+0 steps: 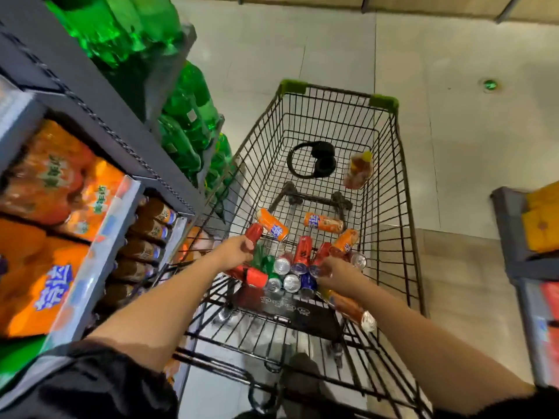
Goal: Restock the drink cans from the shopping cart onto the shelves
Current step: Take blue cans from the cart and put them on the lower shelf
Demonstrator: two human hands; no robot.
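**Both hands in the cart, one red can in the left**

The left hand [239,251] grips a red can [254,231] by its lower body, near the left wall of the shopping cart [384,189]. The right hand [335,272] reaches into the heap of cans [287,273] at the cart's near end; its fingers curl round a blue-ended can [316,270], though motion blur makes the grip hard to judge.

The cans are probably full, so fairly heavy for their size, with stiff, smooth metal walls that may slip. The cylinder's middle is the safest place to hold, fingers wrapped round; the rims offer little purchase. Those lying loose will likely roll when a neighbour is pulled out.

The heap mixes red, green and blue cans, some showing silver tops. Three orange cans [323,222] lie just beyond it on the cart floor, and a brownish bottle [351,308] lies along the right wall, under the right forearm. Toward the far end of the cart lie black headphones [313,160] and a small bottle with a yellow cap [358,169].

The shelves [99,116] stand to the left, just beside the cart: green bottles [187,116] on top, orange multipacks [57,189] and dark bottles [148,231] lower down. The cart's wire wall and the shelf edge lie between the cans and any open shelf slot, which is not visible.
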